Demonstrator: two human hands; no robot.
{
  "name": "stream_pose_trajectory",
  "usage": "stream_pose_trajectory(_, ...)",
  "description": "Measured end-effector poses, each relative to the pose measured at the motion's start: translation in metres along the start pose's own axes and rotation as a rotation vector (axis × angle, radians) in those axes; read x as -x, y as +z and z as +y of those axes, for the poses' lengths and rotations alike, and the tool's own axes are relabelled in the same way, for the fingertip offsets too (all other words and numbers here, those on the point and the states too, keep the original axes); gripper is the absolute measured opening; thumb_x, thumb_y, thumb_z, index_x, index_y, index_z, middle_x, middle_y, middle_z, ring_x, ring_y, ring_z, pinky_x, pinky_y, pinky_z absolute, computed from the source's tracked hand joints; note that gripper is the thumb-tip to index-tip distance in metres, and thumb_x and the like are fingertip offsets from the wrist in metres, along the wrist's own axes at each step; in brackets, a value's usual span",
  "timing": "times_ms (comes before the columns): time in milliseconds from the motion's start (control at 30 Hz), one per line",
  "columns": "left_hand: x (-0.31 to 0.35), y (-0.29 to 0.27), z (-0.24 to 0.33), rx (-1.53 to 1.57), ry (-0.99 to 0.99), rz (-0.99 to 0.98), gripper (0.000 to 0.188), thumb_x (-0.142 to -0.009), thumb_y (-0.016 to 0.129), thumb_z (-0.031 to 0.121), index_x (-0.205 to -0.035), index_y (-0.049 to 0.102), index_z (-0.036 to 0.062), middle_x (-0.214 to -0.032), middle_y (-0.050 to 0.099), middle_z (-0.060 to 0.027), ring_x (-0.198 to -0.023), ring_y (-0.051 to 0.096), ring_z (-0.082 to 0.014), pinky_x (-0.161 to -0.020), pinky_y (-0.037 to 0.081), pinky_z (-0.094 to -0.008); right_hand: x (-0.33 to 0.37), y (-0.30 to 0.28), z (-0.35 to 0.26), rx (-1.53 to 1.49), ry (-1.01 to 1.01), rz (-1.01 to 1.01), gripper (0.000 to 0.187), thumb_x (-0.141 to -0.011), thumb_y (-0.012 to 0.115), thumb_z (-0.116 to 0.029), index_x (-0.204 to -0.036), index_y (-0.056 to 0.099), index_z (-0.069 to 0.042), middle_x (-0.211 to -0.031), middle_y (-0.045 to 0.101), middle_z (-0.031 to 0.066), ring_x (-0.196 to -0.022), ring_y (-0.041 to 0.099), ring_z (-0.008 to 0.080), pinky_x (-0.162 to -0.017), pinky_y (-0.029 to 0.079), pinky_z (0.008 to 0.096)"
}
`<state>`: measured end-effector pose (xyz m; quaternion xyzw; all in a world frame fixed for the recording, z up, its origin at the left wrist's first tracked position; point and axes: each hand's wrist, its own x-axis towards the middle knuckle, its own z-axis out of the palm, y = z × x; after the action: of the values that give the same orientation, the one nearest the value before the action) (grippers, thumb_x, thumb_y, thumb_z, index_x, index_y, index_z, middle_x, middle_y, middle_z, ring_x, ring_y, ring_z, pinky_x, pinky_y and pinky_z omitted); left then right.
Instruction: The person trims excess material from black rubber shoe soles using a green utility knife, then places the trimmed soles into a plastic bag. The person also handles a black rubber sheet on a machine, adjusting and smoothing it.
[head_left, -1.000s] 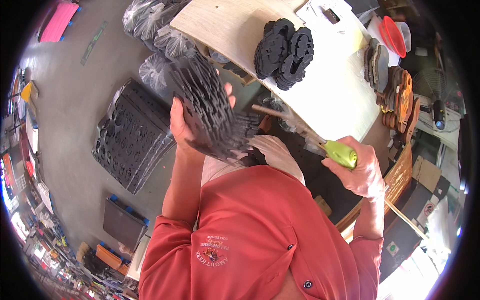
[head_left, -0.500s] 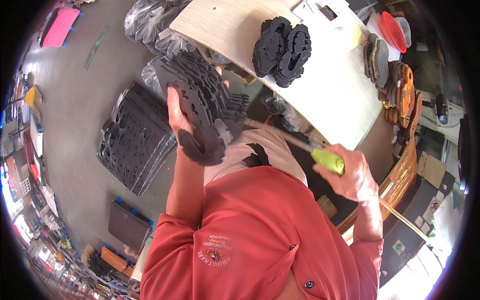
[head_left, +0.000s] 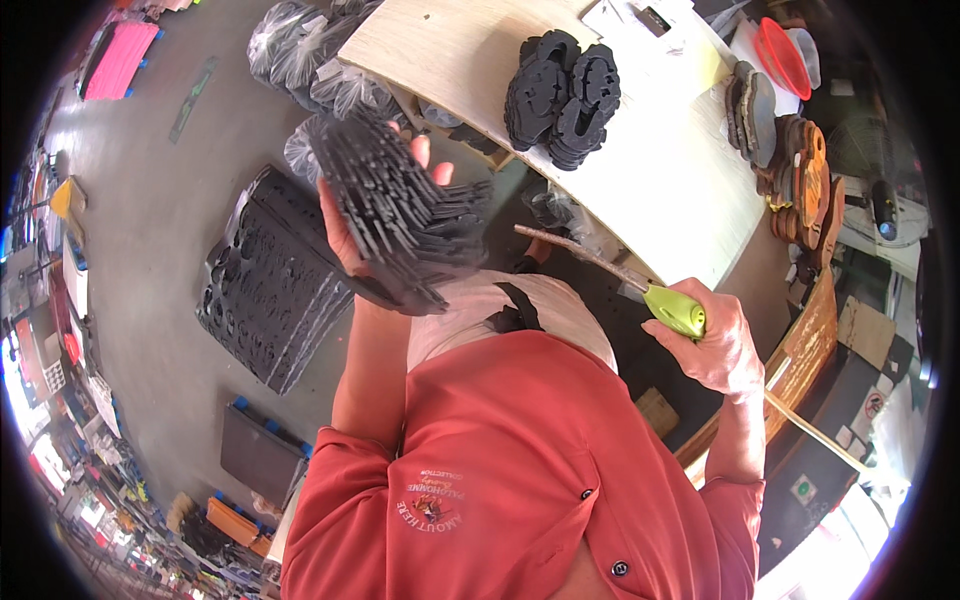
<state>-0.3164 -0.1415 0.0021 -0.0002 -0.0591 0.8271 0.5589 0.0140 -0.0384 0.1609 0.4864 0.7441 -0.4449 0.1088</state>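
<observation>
My left hand (head_left: 343,232) grips a thick stack of black foam shoe soles (head_left: 405,210), seen edge-on and smeared by motion. The palm and much of the fingers are behind the stack; several fingertips show at its far side. In my right hand (head_left: 718,343) is a green-handled tool (head_left: 676,311) with a long, thin brownish shaft (head_left: 580,253). Its fingers wrap round the handle, and the shaft points left toward the stack, apart from it. More black soles (head_left: 563,98) lie piled in two columns on the pale table in front of me.
The pale wooden table (head_left: 690,190) stretches away to the front right. Left of me, perforated black sheets (head_left: 268,285) are piled on the floor near clear plastic bags (head_left: 285,50). Brown and orange sole-shaped pieces (head_left: 805,180) and a red basin (head_left: 781,58) stand at the right.
My left hand has turned the sole stack from showing a flat face to showing its edges. The green-handled tool has moved a little right, its shaft now apart from the stack.
</observation>
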Motion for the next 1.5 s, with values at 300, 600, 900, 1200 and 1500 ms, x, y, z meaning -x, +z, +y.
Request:
stream_pose_trajectory(300, 0.012, 0.008, 0.0, -0.174, -0.096, 0.086, 0.084, -0.105, 0.045, 0.064, -0.165, 0.029, 0.007, -0.164, 0.042, -0.0135, -0.145, 0.048, -0.0411, -0.119, 0.038, -0.0655, 0.01, 0.009, -0.003, -0.077, -0.257, 0.094, 0.033, -0.079, 0.09, -0.007, -0.103, 0.068, -0.001, -0.073, 0.067, 0.0066, -0.063, 0.062, 0.0141, -0.061, 0.05, 0.0308)
stream_pose_trajectory(600, 0.027, 0.0, -0.003, -0.427, -0.233, 0.057, 0.096, -0.098, 0.06, 0.064, -0.168, 0.021, 0.0102, -0.169, 0.03, -0.0165, -0.15, 0.038, -0.0485, -0.116, 0.041, -0.069, 0.006, -0.006, -0.017, -0.023, -0.201, 0.093, 0.029, -0.086, 0.086, -0.013, -0.109, 0.07, -0.005, -0.08, 0.073, 0.0106, -0.07, 0.071, 0.0201, -0.066, 0.055, 0.0336)
stream_pose_trajectory(900, 0.019, 0.008, -0.004, -0.488, -0.325, 0.03, 0.094, -0.098, 0.063, 0.06, -0.167, 0.023, 0.0099, -0.17, 0.029, -0.017, -0.153, 0.033, -0.0465, -0.121, 0.031, -0.0704, -0.001, 0.0, -0.013, -0.032, -0.303, 0.131, 0.031, -0.079, 0.09, -0.007, -0.1, 0.067, -0.001, -0.07, 0.067, 0.0075, -0.059, 0.062, 0.0171, -0.057, 0.048, 0.0303)
stream_pose_trajectory(1200, 0.003, 0.011, -0.015, -0.609, -0.116, 0.111, 0.085, -0.102, 0.051, 0.063, -0.163, 0.033, 0.005, -0.159, 0.046, -0.0182, -0.15, 0.041, -0.0398, -0.121, 0.037, -0.0632, 0.003, 0.003, -0.015, -0.024, -0.257, 0.142, 0.03, -0.082, 0.088, -0.007, -0.102, 0.067, -0.002, -0.072, 0.069, 0.0081, -0.059, 0.063, 0.0171, -0.058, 0.049, 0.0306)
stream_pose_trajectory(1500, 0.005, 0.001, -0.007, -0.627, -0.091, 0.233, 0.075, -0.101, 0.064, 0.048, -0.15, 0.044, -0.0056, -0.144, 0.058, -0.0253, -0.128, 0.061, -0.0375, -0.11, 0.049, -0.0523, -0.01, -0.001, -0.02, 0.064, -0.311, 0.231, 0.032, -0.079, 0.089, -0.008, -0.101, 0.067, -0.002, -0.071, 0.068, 0.0077, -0.059, 0.065, 0.019, -0.058, 0.049, 0.0308)
